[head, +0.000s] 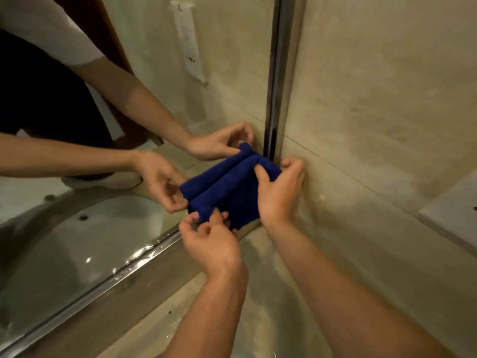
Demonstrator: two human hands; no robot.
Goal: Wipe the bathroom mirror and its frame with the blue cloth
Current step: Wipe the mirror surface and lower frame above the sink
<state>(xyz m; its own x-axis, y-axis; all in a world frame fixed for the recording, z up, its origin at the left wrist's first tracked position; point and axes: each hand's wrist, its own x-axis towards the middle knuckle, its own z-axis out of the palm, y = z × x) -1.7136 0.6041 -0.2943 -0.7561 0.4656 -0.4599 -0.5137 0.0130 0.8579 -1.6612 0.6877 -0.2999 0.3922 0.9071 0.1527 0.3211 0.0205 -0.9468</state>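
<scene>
**Cloth held at the mirror's lower corner**

Nearest the camera, two bare forearms are seen reaching up from the bottom edge towards the mirror [129,228]. The blue cloth [227,195] is held between both hands, folded over, right at the lower right corner of the glass, where the shiny metal frame [277,73] runs upward and along the bottom. The left hand [209,241] is clenched on the cloth's lower edge in a pinching grip; the right hand [280,192] grips the upper right end, thumb laid over the fold. A reflection of both hands and the cloth is shown in the glass. Whether the cloth is pressed flat on the glass or only held just in front of it cannot be told.

Several slips could follow from here. If the fold is let go by one hand, the cloth could drop onto the surface [160,313] below. Because the cloth is bunched rather than spread, the narrow corner joint of the frame could be missed, and streaks could be left on the glass.

One container is seen only as a reflection: a sink [85,241], with a drain hole visible and nothing else made out inside it.
</scene>
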